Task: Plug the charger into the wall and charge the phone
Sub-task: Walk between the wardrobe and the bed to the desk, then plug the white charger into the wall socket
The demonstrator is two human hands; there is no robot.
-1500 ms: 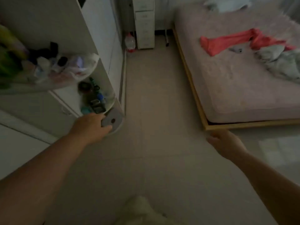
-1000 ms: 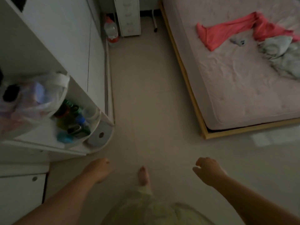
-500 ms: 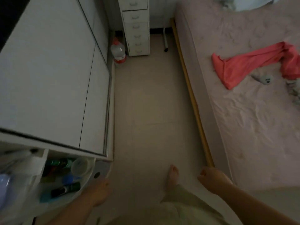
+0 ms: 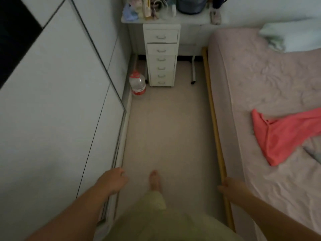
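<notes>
Looking down a narrow strip of floor (image 4: 166, 129) between a white wardrobe (image 4: 57, 94) on the left and a bed (image 4: 271, 87) with a pink sheet on the right. Both hands are low in view and hold nothing: the left hand (image 4: 113, 181) is loosely curled, the right hand (image 4: 232, 187) loosely curled beside the bed's wooden edge. One bare foot (image 4: 155, 180) points forward. At the far end a white drawer unit (image 4: 161, 57) stands under a cluttered bench (image 4: 187, 19). A white cable (image 4: 160, 5) loops on the bench; it is too blurred to tell which way it points, and no phone can be made out. A water bottle (image 4: 137, 83) stands upright on the floor.
</notes>
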